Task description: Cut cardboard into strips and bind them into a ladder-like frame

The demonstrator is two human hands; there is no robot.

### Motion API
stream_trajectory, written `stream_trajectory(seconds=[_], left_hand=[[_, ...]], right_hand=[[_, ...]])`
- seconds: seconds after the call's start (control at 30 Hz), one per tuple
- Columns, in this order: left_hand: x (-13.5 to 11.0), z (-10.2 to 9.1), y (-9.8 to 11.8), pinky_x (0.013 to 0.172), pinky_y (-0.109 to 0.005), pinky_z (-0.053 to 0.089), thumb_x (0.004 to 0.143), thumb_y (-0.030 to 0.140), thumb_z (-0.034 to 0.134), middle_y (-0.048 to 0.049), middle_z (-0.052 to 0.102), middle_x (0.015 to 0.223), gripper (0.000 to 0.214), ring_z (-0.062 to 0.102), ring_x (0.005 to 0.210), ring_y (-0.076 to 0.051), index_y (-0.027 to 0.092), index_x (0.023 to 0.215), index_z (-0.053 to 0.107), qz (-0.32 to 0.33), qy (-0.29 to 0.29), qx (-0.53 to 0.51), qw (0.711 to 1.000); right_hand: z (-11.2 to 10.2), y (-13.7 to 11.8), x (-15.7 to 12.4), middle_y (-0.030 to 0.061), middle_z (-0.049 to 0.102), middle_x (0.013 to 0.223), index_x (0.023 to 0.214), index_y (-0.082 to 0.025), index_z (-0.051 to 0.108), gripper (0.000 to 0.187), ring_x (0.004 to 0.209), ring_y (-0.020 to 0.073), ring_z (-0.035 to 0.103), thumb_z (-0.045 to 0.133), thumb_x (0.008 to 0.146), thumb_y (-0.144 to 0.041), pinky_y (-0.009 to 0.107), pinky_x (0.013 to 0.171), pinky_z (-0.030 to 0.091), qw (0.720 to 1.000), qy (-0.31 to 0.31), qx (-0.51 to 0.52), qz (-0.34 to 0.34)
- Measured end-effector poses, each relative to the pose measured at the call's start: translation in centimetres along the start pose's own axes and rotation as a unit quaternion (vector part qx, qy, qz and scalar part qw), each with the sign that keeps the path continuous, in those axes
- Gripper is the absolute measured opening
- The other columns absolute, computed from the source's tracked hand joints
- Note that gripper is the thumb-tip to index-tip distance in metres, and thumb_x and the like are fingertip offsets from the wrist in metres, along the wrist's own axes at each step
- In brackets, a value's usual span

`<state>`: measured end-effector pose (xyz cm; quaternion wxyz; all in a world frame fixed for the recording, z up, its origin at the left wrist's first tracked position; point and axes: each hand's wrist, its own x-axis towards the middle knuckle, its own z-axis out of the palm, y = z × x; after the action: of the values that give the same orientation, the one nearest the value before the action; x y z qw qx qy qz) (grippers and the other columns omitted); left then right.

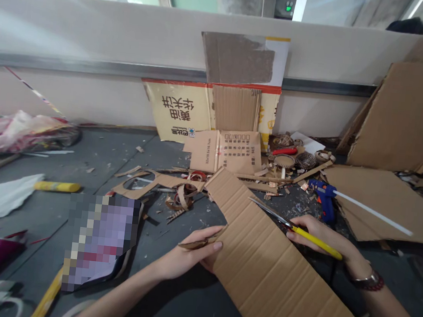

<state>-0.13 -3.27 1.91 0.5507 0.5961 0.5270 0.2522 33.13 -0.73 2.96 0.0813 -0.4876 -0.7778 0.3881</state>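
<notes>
A long strip of corrugated cardboard [262, 249] slants from the upper middle down to the lower right, held above the table. My left hand [200, 250] is closed on its left edge, with the thumb on top. A small dark-edged flap of cardboard [197, 243] also lies in that grip. My right hand [312, 229] is closed around yellow-handled scissors [316, 241] at the strip's right edge. Their metal blades point up and left, touching or very near that edge; whether they cut into it I cannot tell. The fingers below the handle are partly hidden.
Behind the strip lie cardboard scraps [183, 196] and a ring-shaped cutout [137, 183]. A blue glue gun [323, 195] with a white stick lies right. A blurred-out phone-like device [102, 243] sits left, near a yellow tool [57, 186]. Large cardboard sheets [401, 113] lean at right.
</notes>
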Motion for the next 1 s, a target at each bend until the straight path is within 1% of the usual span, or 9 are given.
stream_trajectory(seconds=[0.1, 0.2, 0.3, 0.43, 0.6, 0.77, 0.87, 0.93, 1.0], left_hand=[[-0.2, 0.4, 0.3, 0.096, -0.037, 0.041, 0.071, 0.039, 0.063, -0.0046, 0.061, 0.116, 0.043, 0.051, 0.110, -0.026, 0.022, 0.111, 0.063, 0.016, -0.020, 0.004, 1.000], [-0.3, 0.6, 0.1, 0.095, -0.038, 0.042, 0.072, 0.040, 0.062, -0.0045, 0.060, 0.117, 0.043, 0.052, 0.109, -0.026, 0.022, 0.112, 0.062, 0.012, -0.025, 0.004, 1.000], [-0.2, 0.4, -0.7, 0.098, -0.040, 0.039, 0.072, 0.041, 0.062, -0.0054, 0.060, 0.118, 0.045, 0.051, 0.111, -0.026, 0.022, 0.113, 0.061, 0.021, -0.007, 0.007, 1.000], [0.2, 0.0, -1.9, 0.101, -0.039, 0.035, 0.073, 0.043, 0.061, -0.0059, 0.057, 0.121, 0.047, 0.049, 0.115, -0.026, 0.021, 0.115, 0.059, 0.056, 0.024, 0.013, 0.998], [0.3, -0.2, -1.6, 0.100, -0.038, 0.037, 0.075, 0.041, 0.060, -0.0066, 0.058, 0.120, 0.045, 0.051, 0.113, -0.025, 0.021, 0.115, 0.059, 0.062, 0.012, 0.023, 0.998], [0.3, -0.7, -0.7, 0.101, -0.040, 0.035, 0.074, 0.039, 0.061, -0.0054, 0.057, 0.122, 0.043, 0.048, 0.115, -0.026, 0.023, 0.114, 0.060, 0.051, -0.006, 0.012, 0.999], [0.6, -0.8, -0.8, 0.092, -0.041, 0.045, 0.074, 0.040, 0.061, -0.0066, 0.057, 0.122, 0.046, 0.050, 0.111, -0.027, 0.021, 0.116, 0.058, 0.037, -0.031, -0.037, 0.998], [0.7, -0.7, -0.8, 0.075, -0.038, 0.053, 0.074, 0.042, 0.061, -0.0079, 0.055, 0.122, 0.051, 0.054, 0.104, -0.028, 0.020, 0.120, 0.055, 0.008, -0.055, -0.094, 0.994], [0.7, -0.6, -0.9, 0.062, -0.034, 0.056, 0.073, 0.042, 0.063, -0.0085, 0.054, 0.123, 0.054, 0.057, 0.098, -0.028, 0.020, 0.121, 0.053, -0.016, -0.070, -0.134, 0.988]], right_hand=[[0.2, -0.5, 0.2, -0.0045, 0.040, 0.058, 0.066, -0.014, 0.053, 0.038, 0.054, 0.0080, 0.034, 0.050, 0.078, -0.050, 0.019, 0.049, 0.028, 1.000, 0.009, -0.012, 0.005], [0.4, -1.7, 1.0, -0.0042, 0.041, 0.057, 0.068, -0.014, 0.054, 0.041, 0.053, 0.0081, 0.034, 0.048, 0.079, -0.053, 0.020, 0.050, 0.028, 0.999, 0.031, -0.035, -0.008], [0.2, -3.4, 1.9, -0.0028, 0.045, 0.055, 0.066, -0.015, 0.055, 0.044, 0.053, 0.0090, 0.037, 0.044, 0.080, -0.055, 0.021, 0.050, 0.029, 0.997, 0.039, -0.056, -0.035], [-0.1, -4.9, 2.9, -0.0014, 0.048, 0.053, 0.060, -0.016, 0.052, 0.047, 0.050, 0.0098, 0.040, 0.041, 0.082, -0.057, 0.021, 0.049, 0.027, 0.993, 0.043, -0.100, -0.034], [0.4, -4.6, 3.3, 0.0005, 0.053, 0.056, 0.062, -0.016, 0.053, 0.047, 0.054, 0.0121, 0.046, 0.040, 0.083, -0.056, 0.022, 0.054, 0.031, 0.991, 0.066, -0.117, -0.023], [0.8, -4.2, 3.3, -0.0011, 0.050, 0.053, 0.060, -0.017, 0.051, 0.045, 0.050, 0.0108, 0.042, 0.042, 0.083, -0.054, 0.022, 0.051, 0.029, 0.992, 0.070, -0.103, -0.026], [0.7, -4.1, 3.6, -0.0020, 0.047, 0.054, 0.059, -0.016, 0.051, 0.045, 0.051, 0.0100, 0.039, 0.043, 0.082, -0.054, 0.022, 0.049, 0.028, 0.994, 0.067, -0.074, -0.040], [0.6, -3.9, 3.8, -0.0027, 0.045, 0.054, 0.060, -0.015, 0.051, 0.046, 0.052, 0.0093, 0.037, 0.042, 0.082, -0.055, 0.021, 0.049, 0.028, 0.995, 0.059, -0.057, -0.048], [0.7, -3.8, 3.9, -0.0036, 0.042, 0.054, 0.061, -0.015, 0.050, 0.047, 0.052, 0.0086, 0.035, 0.041, 0.083, -0.055, 0.020, 0.048, 0.027, 0.996, 0.053, -0.053, -0.050]])
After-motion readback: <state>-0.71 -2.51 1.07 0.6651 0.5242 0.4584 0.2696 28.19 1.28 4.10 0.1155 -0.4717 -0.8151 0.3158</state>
